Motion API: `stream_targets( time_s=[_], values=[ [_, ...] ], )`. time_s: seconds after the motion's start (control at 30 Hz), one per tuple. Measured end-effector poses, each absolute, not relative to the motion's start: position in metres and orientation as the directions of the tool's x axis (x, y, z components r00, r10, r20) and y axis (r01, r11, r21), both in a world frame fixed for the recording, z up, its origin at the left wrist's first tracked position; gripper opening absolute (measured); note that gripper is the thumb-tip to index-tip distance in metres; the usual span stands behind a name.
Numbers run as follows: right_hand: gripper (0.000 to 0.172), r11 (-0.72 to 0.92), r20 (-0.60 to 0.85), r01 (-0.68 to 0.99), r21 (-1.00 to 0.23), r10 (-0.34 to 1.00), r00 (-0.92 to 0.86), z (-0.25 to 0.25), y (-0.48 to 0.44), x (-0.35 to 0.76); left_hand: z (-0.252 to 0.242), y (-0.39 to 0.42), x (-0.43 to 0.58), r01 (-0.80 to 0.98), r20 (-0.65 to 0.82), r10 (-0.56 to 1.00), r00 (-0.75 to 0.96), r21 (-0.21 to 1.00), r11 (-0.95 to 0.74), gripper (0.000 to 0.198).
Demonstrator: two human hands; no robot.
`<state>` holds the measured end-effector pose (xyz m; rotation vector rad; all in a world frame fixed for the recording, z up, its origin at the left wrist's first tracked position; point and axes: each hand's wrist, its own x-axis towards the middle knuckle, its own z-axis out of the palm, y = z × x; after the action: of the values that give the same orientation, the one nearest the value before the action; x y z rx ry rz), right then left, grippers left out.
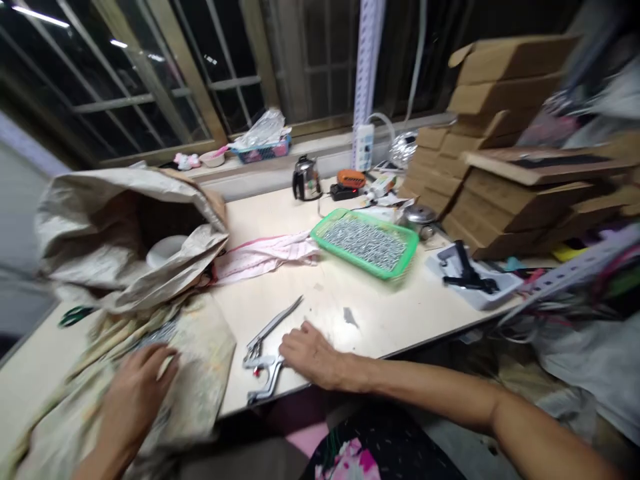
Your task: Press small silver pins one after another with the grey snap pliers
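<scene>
My right hand (310, 355) rests on the table's near edge with curled fingers touching a metal hand press tool (263, 363); the tool's long handle points up and right. Whether the fingers grip it is unclear. My left hand (137, 390) lies flat with fingers stretched on a crumpled brown paper sack (125, 227), which spreads over the left of the table. A white bowl (165, 250) sits in the sack's open mouth. The picture is smeared by motion.
A green tray (407, 263) filled with small metal parts stands mid-table, pink cloth (265, 257) beside it. Stacked cardboard boxes (505, 153) fill the right. A kettle (306, 178), a power strip (364, 145), green scissors (75, 315) and a white tray with black tools (470, 277) are around.
</scene>
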<state>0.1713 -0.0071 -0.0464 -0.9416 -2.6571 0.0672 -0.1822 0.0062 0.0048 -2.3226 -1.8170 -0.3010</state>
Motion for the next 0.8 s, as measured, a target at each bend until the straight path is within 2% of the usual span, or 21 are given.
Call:
stream_targets(
  time_s=[0.07,0.17,0.23,0.3,0.33,0.4,0.47,0.57,0.8],
  values=[
    [0.011,0.778,0.303,0.612,-0.142,0.623,-0.721,-0.052,-0.007,0.170,0.009,0.000,-0.165,0.988,0.253,0.955,0.154,-0.026,-0.152,0.029],
    [0.014,0.794,0.384,0.590,-0.147,0.595,-0.706,-0.059,-0.006,0.168,0.010,-0.006,-0.157,0.995,0.260,0.965,-0.042,0.098,0.017,0.024],
    [0.014,0.813,0.444,0.565,-0.140,0.561,-0.698,-0.059,-0.006,0.168,0.009,-0.015,-0.150,0.949,0.207,0.961,-0.181,0.294,0.115,0.024],
    [0.016,0.823,0.490,0.558,-0.105,0.531,-0.691,-0.057,-0.007,0.167,0.007,-0.028,-0.134,0.810,0.062,0.961,-0.270,0.555,0.192,0.028],
    [0.017,0.825,0.507,0.560,-0.076,0.516,-0.690,-0.055,-0.008,0.166,0.005,-0.035,-0.122,0.728,-0.006,0.965,-0.264,0.655,0.203,0.031],
    [0.020,0.820,0.536,0.572,-0.007,0.486,-0.690,-0.050,-0.011,0.165,0.000,-0.049,-0.096,0.614,-0.098,0.973,-0.207,0.761,0.207,0.034],
    [0.022,0.813,0.550,0.580,0.057,0.459,-0.697,-0.045,-0.014,0.164,-0.007,-0.059,-0.076,0.575,-0.140,0.977,-0.160,0.791,0.208,0.034],
    [0.022,0.802,0.560,0.586,0.111,0.437,-0.704,-0.042,-0.015,0.164,-0.013,-0.063,-0.062,0.609,-0.157,0.980,-0.124,0.767,0.200,0.031],
    [0.023,0.792,0.556,0.598,0.123,0.443,-0.703,-0.041,-0.014,0.165,-0.009,-0.058,-0.059,0.741,-0.157,0.984,-0.083,0.651,0.166,0.026]
  ],
)
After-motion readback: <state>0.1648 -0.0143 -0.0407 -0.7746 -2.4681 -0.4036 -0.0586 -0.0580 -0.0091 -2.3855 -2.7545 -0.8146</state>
